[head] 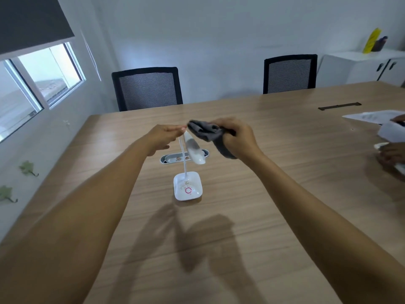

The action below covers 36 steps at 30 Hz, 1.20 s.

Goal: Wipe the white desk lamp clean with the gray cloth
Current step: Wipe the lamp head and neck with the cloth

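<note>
The white desk lamp point(187, 187) stands on the wooden table point(285, 172), its square base marked with a red ring and some specks. A thin bent neck rises to the long lamp head point(194, 151), which tilts down toward me. My left hand point(162, 137) pinches the top of the neck where it meets the head. My right hand point(236, 139) grips the bunched gray cloth point(208, 132) just right of the lamp head's upper end; whether the cloth touches the lamp I cannot tell.
An oval cable port point(173, 157) sits in the table behind the lamp. Two black mesh chairs point(148, 87) point(290, 73) stand at the far edge. Another person's hands point(390, 154) and papers point(377, 117) are at the right. A white cabinet point(361, 66) stands far right.
</note>
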Tool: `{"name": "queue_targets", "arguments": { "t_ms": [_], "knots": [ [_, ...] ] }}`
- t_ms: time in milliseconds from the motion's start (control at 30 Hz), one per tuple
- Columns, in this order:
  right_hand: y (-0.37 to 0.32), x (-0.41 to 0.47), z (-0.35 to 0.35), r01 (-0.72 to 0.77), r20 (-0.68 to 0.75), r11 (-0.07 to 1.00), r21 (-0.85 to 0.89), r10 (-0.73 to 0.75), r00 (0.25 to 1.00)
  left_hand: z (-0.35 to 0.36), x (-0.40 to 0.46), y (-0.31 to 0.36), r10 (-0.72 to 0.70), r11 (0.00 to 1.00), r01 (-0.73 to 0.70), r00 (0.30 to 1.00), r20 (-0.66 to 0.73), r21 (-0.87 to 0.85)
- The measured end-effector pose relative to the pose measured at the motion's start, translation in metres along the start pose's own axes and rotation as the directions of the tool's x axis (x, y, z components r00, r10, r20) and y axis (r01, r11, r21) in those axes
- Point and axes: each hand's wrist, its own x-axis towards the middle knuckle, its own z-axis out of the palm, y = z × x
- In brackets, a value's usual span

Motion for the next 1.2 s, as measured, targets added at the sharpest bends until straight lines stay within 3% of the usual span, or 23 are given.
{"name": "queue_targets", "arguments": {
  "t_ms": [233, 367, 433, 500, 600, 800, 933, 1033, 1100, 1200],
  "knots": [
    [-0.005, -0.018, 0.002, 0.074, 0.325, 0.997, -0.014, -0.066, 0.943, -0.002, 0.002, -0.002, 0.024, 1.000, -0.025, 0.999, 0.023, 0.018],
    [0.015, -0.026, -0.032, -0.063, 0.398, 0.993, 0.099, 0.019, 0.917, 0.001, -0.004, 0.000, 0.016, 1.000, -0.016, 1.000, 0.002, 0.014],
    [0.016, -0.017, -0.037, -0.116, 0.341, 0.986, 0.118, 0.070, 0.937, 0.001, -0.005, 0.002, 0.003, 1.000, -0.003, 1.000, -0.002, 0.006],
    [0.008, -0.005, -0.028, -0.113, 0.179, 0.990, 0.080, 0.097, 0.979, 0.002, -0.006, 0.003, -0.005, 1.000, 0.005, 1.000, -0.006, -0.008],
    [-0.011, 0.013, -0.001, -0.020, 0.018, 0.998, -0.060, 0.021, 1.000, 0.004, -0.004, 0.003, -0.025, 0.999, 0.024, 0.999, -0.028, -0.037],
    [-0.015, 0.015, 0.018, -0.005, 0.278, 0.977, -0.214, 0.066, 0.958, 0.005, -0.001, 0.003, -0.007, 1.000, 0.008, 0.999, -0.037, 0.014],
    [-0.012, -0.012, -0.015, 0.052, 0.463, 0.993, -0.107, 0.004, 0.887, 0.003, -0.005, 0.003, 0.021, 0.999, -0.020, 1.000, -0.003, 0.038],
    [-0.003, -0.020, -0.042, -0.068, 0.561, 0.998, -0.001, 0.057, 0.826, 0.002, -0.007, 0.004, 0.016, 0.999, -0.015, 1.000, -0.008, 0.046],
    [0.001, -0.018, -0.048, -0.153, 0.514, 0.986, 0.068, 0.097, 0.852, 0.002, -0.007, 0.006, 0.011, 0.999, -0.011, 1.000, -0.011, 0.045],
    [-0.002, -0.008, -0.037, -0.206, 0.268, 0.959, 0.196, 0.150, 0.952, 0.004, -0.005, 0.007, 0.006, 0.999, -0.005, 1.000, -0.013, 0.040]
  ]
}}
